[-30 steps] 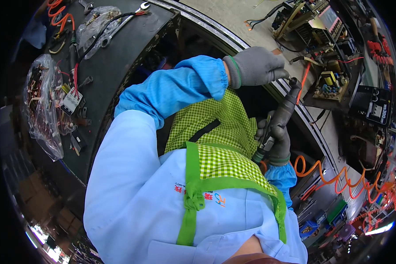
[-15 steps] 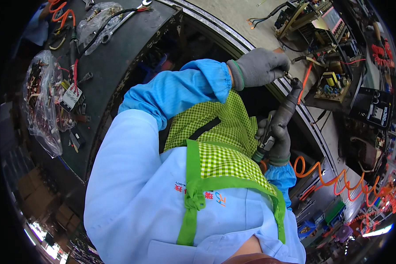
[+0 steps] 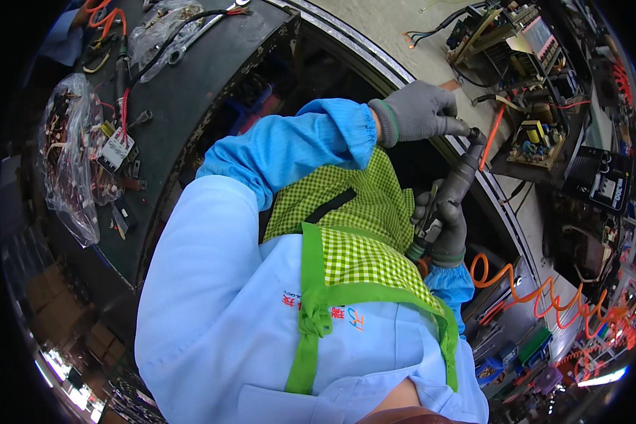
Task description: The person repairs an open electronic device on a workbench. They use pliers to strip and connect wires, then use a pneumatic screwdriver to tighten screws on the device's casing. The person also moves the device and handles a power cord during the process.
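Note:
My right hand [image 3: 450,233], in a grey glove, is closed around the body of a dark air ratchet wrench [image 3: 462,177]. The tool points up and away from me, and its lever lies under my fingers. My left hand [image 3: 413,112], also gloved, reaches across to the tool's head. Its index finger is stretched out with the tip against that head, and the thumb stands apart from it. Whatever sits under that fingertip is hidden. Just beyond the wrench head runs an orange-red rod or tube [image 3: 492,138].
Opened electronic units with circuit boards [image 3: 537,145] stand on the right bench, near a black box [image 3: 601,177]. An orange coiled hose [image 3: 516,286] hangs at the right. The left dark bench [image 3: 191,88] bears a combination wrench [image 3: 203,32], wires and bagged wiring parts [image 3: 71,159].
A small metal piece pinched by my left fingers at the wrench head is no longer visible. That hand has loosened, its index finger now extended onto the head. My right hand keeps its grip.

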The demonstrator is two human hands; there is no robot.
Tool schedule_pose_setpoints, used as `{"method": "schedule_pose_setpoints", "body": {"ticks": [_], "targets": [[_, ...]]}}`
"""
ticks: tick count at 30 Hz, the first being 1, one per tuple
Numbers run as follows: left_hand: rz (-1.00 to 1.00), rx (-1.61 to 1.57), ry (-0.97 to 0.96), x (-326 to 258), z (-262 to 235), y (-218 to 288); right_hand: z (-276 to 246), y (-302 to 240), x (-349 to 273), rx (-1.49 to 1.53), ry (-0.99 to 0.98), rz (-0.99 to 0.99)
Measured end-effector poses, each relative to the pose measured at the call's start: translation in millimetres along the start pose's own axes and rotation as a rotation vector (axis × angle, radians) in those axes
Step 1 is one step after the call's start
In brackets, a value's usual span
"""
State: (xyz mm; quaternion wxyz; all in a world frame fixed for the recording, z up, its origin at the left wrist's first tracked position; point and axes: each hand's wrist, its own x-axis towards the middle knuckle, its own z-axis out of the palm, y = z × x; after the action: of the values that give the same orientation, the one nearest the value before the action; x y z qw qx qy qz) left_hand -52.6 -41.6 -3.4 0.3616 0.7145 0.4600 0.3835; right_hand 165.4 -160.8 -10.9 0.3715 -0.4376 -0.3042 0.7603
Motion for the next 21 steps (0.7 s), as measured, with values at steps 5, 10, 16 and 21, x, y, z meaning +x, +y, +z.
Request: {"method": "schedule_pose_setpoints", "body": {"ticks": [5, 10, 16, 21], "targets": [[-0.071, -0.148, 0.000, -2, 0, 8, 0, 1, 0, 0.003, 0.011, -0.005], [0.047, -0.200, 0.087, -3, 9, -5, -1, 3, 1, 0.036, 0.008, -0.002], [0.029, -0.217, 0.130, -4, 4, -6, -2, 2, -1, 0.033, 0.044, -0.002], [-0.026, -0.250, 0.145, -6, -5, -5, -7, 4, 0, 0.048, 0.064, 0.014]]}}
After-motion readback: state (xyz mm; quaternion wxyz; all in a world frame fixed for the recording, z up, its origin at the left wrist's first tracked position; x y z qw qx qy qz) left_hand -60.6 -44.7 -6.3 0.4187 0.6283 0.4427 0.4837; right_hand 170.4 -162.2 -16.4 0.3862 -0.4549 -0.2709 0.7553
